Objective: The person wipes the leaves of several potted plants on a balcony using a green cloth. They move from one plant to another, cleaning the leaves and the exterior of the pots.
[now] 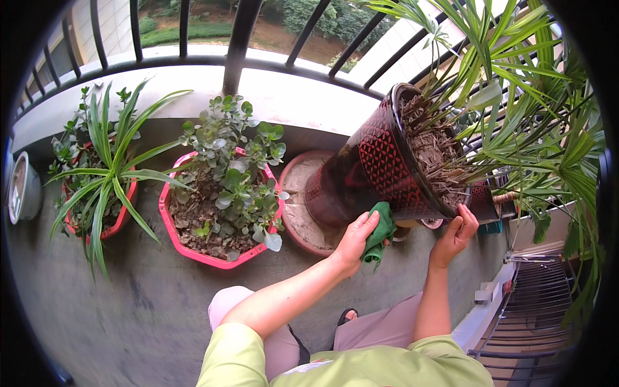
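Note:
A tall dark ceramic plant pot with a red lattice pattern stands before me on a round terracotta saucer; a leafy palm-like plant grows from it. My left hand holds a green cloth against the pot's lower side wall. At the pot's rim, on the near right, is my right hand, its fingertips touching the edge and the fingers bent. Whether it grips the rim firmly is hard to tell. Part of the cloth is hidden behind my left fingers.
Left of the saucer are a pink octagonal planter with a round-leaved succulent and a red planter with a spider plant. A pale round pot is at the far left. Black railings run behind; a metal rack is at the right.

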A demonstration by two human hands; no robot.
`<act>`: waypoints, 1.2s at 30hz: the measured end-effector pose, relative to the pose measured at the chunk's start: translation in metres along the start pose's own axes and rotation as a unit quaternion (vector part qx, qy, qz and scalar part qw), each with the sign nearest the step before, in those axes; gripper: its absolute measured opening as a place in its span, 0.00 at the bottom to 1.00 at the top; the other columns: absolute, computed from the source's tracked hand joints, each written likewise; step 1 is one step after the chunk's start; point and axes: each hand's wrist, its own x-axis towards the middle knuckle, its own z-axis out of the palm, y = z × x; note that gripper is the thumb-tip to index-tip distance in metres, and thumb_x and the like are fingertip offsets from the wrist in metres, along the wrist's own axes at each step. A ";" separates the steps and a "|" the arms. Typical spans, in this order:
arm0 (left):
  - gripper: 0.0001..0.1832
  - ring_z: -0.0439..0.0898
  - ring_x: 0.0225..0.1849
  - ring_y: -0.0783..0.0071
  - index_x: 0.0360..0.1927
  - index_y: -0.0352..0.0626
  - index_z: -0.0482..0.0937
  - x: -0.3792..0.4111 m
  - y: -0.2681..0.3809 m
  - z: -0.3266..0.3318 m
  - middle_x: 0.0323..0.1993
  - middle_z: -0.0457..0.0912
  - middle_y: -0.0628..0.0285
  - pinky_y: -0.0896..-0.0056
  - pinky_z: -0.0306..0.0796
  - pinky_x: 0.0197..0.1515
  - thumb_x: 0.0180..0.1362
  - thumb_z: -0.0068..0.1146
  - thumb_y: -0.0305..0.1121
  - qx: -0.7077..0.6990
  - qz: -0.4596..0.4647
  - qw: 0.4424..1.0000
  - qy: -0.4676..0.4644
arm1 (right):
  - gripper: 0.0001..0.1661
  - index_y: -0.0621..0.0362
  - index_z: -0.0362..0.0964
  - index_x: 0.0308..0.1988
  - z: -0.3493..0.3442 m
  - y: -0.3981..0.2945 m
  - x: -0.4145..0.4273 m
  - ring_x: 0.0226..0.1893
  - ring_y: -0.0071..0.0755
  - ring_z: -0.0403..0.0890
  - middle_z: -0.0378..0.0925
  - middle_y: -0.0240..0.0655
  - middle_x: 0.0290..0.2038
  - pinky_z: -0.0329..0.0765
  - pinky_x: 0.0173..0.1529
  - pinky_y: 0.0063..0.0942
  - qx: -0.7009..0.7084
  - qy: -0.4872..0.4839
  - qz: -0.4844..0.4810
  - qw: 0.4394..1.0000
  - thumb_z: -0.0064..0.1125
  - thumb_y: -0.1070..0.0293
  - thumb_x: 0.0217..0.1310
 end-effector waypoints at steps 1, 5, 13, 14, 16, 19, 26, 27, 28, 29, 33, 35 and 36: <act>0.18 0.78 0.32 0.77 0.45 0.45 0.74 0.000 -0.001 -0.002 0.35 0.79 0.67 0.74 0.71 0.37 0.72 0.49 0.50 -0.005 -0.003 1.000 -0.003 | 0.16 0.62 0.75 0.50 -0.005 0.000 0.002 0.54 0.33 0.72 0.70 0.38 0.53 0.69 0.60 0.29 -0.015 -0.012 -0.010 1.000 0.52 0.62 0.75; 0.19 0.80 0.32 0.73 0.46 0.44 0.75 0.006 -0.007 -0.007 0.36 0.82 0.63 0.72 0.74 0.38 0.71 0.48 0.51 -0.051 -0.033 0.998 -0.003 | 0.15 0.62 0.75 0.50 -0.008 0.007 -0.001 0.54 0.34 0.72 0.70 0.38 0.52 0.68 0.61 0.30 0.063 -0.015 0.021 0.998 0.53 0.63 0.74; 0.25 0.81 0.41 0.65 0.56 0.41 0.74 0.014 -0.014 -0.029 0.46 0.82 0.56 0.67 0.77 0.43 0.71 0.47 0.53 -0.112 -0.094 0.989 -0.026 | 0.15 0.57 0.76 0.48 0.005 -0.001 0.002 0.51 0.42 0.73 0.75 0.40 0.47 0.70 0.55 0.33 0.011 0.012 0.008 1.000 0.63 0.63 0.65; 0.25 0.80 0.42 0.63 0.56 0.41 0.74 0.007 -0.017 -0.033 0.47 0.81 0.56 0.66 0.77 0.44 0.71 0.46 0.53 -0.093 -0.094 0.991 -0.001 | 0.15 0.57 0.76 0.48 0.005 0.001 -0.001 0.51 0.43 0.73 0.75 0.40 0.47 0.70 0.56 0.35 -0.001 0.011 0.014 1.000 0.63 0.62 0.65; 0.26 0.81 0.38 0.65 0.55 0.43 0.75 -0.006 -0.013 -0.040 0.45 0.81 0.57 0.66 0.76 0.40 0.70 0.47 0.55 -0.060 -0.124 0.990 0.027 | 0.15 0.57 0.76 0.46 0.007 -0.001 0.002 0.52 0.44 0.73 0.76 0.40 0.47 0.68 0.59 0.37 -0.022 0.017 -0.002 1.000 0.64 0.61 0.64; 0.27 0.81 0.32 0.67 0.53 0.44 0.76 -0.024 -0.015 -0.036 0.41 0.82 0.58 0.67 0.75 0.37 0.68 0.47 0.58 -0.042 -0.146 0.987 0.050 | 0.17 0.56 0.76 0.46 0.005 0.000 -0.001 0.52 0.44 0.73 0.76 0.40 0.46 0.66 0.60 0.37 0.022 0.040 0.012 0.999 0.66 0.58 0.62; 0.25 0.83 0.33 0.65 0.54 0.43 0.77 -0.035 -0.047 0.000 0.42 0.84 0.57 0.65 0.77 0.34 0.71 0.43 0.54 -0.006 -0.108 0.992 0.066 | 0.17 0.57 0.78 0.48 0.001 0.012 0.004 0.48 0.40 0.74 0.77 0.38 0.48 0.70 0.53 0.33 0.069 0.016 -0.060 0.996 0.67 0.62 0.62; 0.24 0.83 0.33 0.65 0.54 0.43 0.77 -0.036 -0.059 0.004 0.43 0.84 0.57 0.65 0.77 0.34 0.72 0.42 0.53 0.002 -0.109 0.992 0.062 | 0.19 0.57 0.78 0.52 -0.005 0.016 0.001 0.49 0.37 0.75 0.76 0.38 0.52 0.74 0.51 0.28 0.068 0.007 -0.076 0.995 0.66 0.64 0.63; 0.24 0.83 0.34 0.65 0.55 0.43 0.77 -0.037 -0.064 0.009 0.43 0.84 0.57 0.65 0.77 0.34 0.72 0.42 0.52 0.014 -0.106 0.991 0.074 | 0.22 0.57 0.77 0.55 -0.006 0.013 -0.002 0.51 0.38 0.75 0.75 0.39 0.55 0.75 0.52 0.29 0.113 -0.011 -0.060 0.992 0.66 0.65 0.63; 0.24 0.83 0.34 0.65 0.55 0.43 0.77 -0.038 -0.072 0.013 0.43 0.84 0.57 0.65 0.77 0.34 0.72 0.42 0.52 0.026 -0.108 0.990 0.087 | 0.25 0.57 0.75 0.58 -0.012 0.014 -0.010 0.54 0.39 0.75 0.73 0.40 0.59 0.75 0.54 0.30 0.156 -0.030 -0.041 0.987 0.67 0.65 0.62; 0.25 0.82 0.42 0.64 0.61 0.41 0.73 -0.037 -0.113 0.027 0.49 0.82 0.58 0.67 0.77 0.45 0.75 0.38 0.49 0.038 -0.084 0.992 0.085 | 0.26 0.58 0.76 0.56 -0.051 0.051 -0.060 0.55 0.42 0.77 0.77 0.44 0.56 0.75 0.56 0.31 0.222 -0.141 -0.053 0.963 0.69 0.68 0.57; 0.24 0.80 0.51 0.64 0.65 0.43 0.70 -0.029 -0.130 0.024 0.55 0.80 0.60 0.65 0.73 0.56 0.75 0.37 0.47 0.057 -0.090 0.994 0.011 | 0.25 0.58 0.77 0.54 -0.073 0.075 -0.094 0.49 0.43 0.80 0.81 0.42 0.50 0.75 0.54 0.36 0.268 -0.218 0.043 0.937 0.69 0.66 0.56; 0.24 0.78 0.55 0.64 0.66 0.44 0.68 -0.025 -0.140 0.029 0.58 0.78 0.61 0.64 0.71 0.60 0.76 0.37 0.47 0.056 -0.084 0.993 0.057 | 0.26 0.58 0.77 0.53 -0.074 0.088 -0.103 0.48 0.45 0.80 0.82 0.42 0.49 0.75 0.53 0.37 0.272 -0.239 0.058 0.930 0.69 0.62 0.55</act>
